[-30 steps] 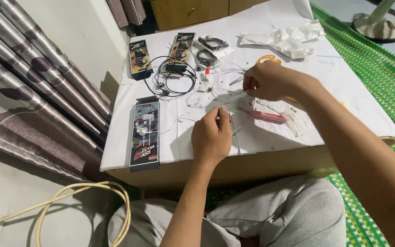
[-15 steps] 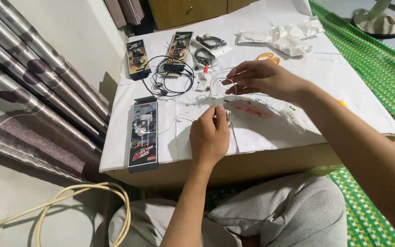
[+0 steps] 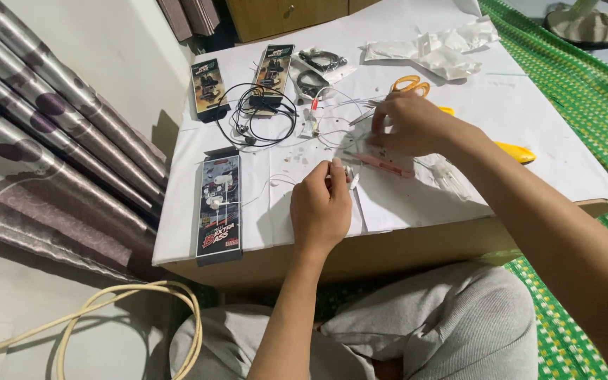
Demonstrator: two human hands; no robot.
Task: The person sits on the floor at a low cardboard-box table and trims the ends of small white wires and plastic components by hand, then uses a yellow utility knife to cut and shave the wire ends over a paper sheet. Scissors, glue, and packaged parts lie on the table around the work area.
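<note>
My left hand (image 3: 320, 205) rests on the bench (image 3: 564, 155), its grip pinching small white earbuds (image 3: 350, 176). My right hand (image 3: 409, 127) reaches further, fingers curled down on thin white wires (image 3: 339, 134).

Orange-handled scissors (image 3: 409, 85) lie near crumpled white paper (image 3: 436, 51).

Bare white worktop (image 3: 550, 134) lies open at 3 o'clock of the right hand (image 3: 406, 127), save a yellow tool (image 3: 515, 151). At 12 o'clock, scissors (image 3: 409, 84) and crumpled paper (image 3: 438, 53) block passage. At 9 o'clock of the left hand (image 3: 321, 204), a long black package (image 3: 218, 207) bars the way; black cables (image 3: 262, 116) crowd 11 o'clock.
</note>
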